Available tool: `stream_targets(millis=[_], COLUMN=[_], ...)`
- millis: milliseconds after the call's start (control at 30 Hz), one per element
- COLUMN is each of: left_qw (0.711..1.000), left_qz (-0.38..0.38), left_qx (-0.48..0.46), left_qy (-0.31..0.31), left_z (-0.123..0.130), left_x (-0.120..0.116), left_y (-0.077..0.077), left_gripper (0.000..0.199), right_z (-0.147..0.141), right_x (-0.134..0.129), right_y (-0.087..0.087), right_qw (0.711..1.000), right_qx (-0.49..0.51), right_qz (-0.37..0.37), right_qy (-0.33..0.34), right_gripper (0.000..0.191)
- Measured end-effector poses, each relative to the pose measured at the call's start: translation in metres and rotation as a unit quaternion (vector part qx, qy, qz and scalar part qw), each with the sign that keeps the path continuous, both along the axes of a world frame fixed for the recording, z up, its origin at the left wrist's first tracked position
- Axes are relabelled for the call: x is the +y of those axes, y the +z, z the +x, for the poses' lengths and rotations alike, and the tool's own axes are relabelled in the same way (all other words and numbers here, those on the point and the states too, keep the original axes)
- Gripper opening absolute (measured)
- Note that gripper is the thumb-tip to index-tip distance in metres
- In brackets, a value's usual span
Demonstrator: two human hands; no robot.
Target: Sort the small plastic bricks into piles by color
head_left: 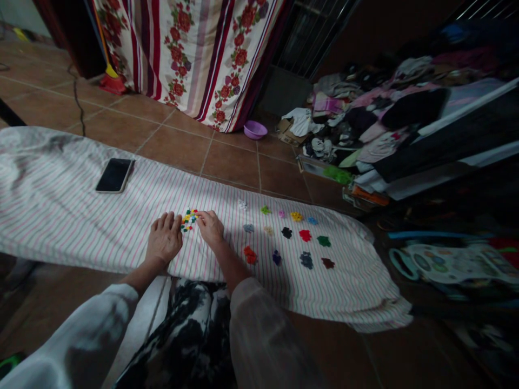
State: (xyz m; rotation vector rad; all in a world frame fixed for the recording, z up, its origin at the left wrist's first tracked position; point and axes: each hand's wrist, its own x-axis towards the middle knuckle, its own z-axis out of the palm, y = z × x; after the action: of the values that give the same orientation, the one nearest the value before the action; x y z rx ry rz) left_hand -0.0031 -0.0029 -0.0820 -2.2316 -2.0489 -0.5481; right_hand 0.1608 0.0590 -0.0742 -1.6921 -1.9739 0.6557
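My left hand (164,237) lies flat on the striped cloth with its fingers stretched out. Its fingertips reach the left side of a small cluster of multicoloured pieces (188,220) in yellow, green, red, white and blue. From the right, my right hand (210,228) comes to the same cluster, thumb and index finger pinched together at its edge; whatever is between them is too small to make out. Right of that hand, several little piles sorted by colour sit in rows, among them yellow (297,216), red (305,235), black (286,233), green (323,241) and orange (250,255).
A smartphone (115,175) lies on the cloth-covered surface (52,178) to the left. Beyond it are a tiled floor, a floral curtain (182,54), a red broom (112,82) and a purple basin (255,129). Heaped clothes (365,108) fill the right background.
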Motion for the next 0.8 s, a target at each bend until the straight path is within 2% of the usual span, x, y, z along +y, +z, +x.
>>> stream_targets(millis=[200, 367, 533, 700, 800], left_qw=[1.000, 1.000, 1.000, 1.000, 1.000], left_qz=[0.001, 0.016, 0.010, 0.007, 0.008], left_qx=[-0.002, -0.013, -0.009, 0.000, 0.004], left_qy=[-0.006, -0.003, -0.003, -0.008, -0.005], left_z=[-0.001, -0.002, -0.002, -0.002, -0.002], left_x=[0.000, 0.000, 0.000, -0.001, -0.001], left_y=[-0.003, -0.003, -0.002, 0.000, 0.002], left_gripper=[0.050, 0.048, 0.047, 0.048, 0.047], right_z=[0.000, 0.000, 0.006, 0.009, 0.011], right_x=[-0.001, 0.001, 0.001, -0.002, -0.006], right_y=[-0.009, -0.013, -0.018, -0.023, -0.019], right_qw=[0.998, 0.989, 0.975, 0.971, 0.972], right_qx=[0.064, 0.146, 0.215, 0.231, 0.228], right_qz=[0.024, -0.004, 0.004, -0.004, -0.002], right_qy=[-0.013, -0.036, -0.050, -0.056, -0.058], right_gripper=[0.013, 0.003, 0.006, 0.010, 0.013])
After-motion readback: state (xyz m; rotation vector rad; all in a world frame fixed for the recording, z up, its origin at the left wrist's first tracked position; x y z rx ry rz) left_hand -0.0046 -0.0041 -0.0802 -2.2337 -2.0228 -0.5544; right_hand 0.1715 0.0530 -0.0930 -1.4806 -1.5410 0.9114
